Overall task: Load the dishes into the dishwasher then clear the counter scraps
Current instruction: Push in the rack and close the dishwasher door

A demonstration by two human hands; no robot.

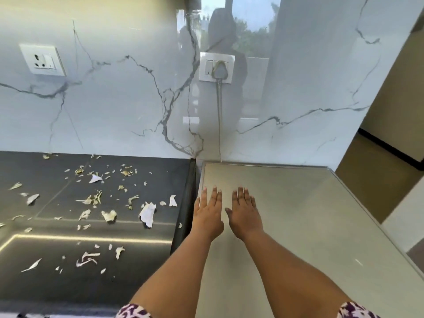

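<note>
Both my hands lie flat, palms down and side by side, on a light grey appliance top [298, 203] to the right of the counter. My left hand [207, 212] rests near the top's left edge and my right hand [244, 213] is just beside it; the fingers are spread and hold nothing. On the dark counter [46, 283] to the left lie several pale scraps [146, 213] of peel and paper, scattered from the back wall to the front. No dishes are in view.
A marble backsplash rises behind. A wall socket [42, 59] sits at upper left. A second socket [216, 67] holds a plug whose cord drops behind the grey top. A narrow gap [187, 203] separates counter and grey top. Beige cabinets [394, 111] stand at right.
</note>
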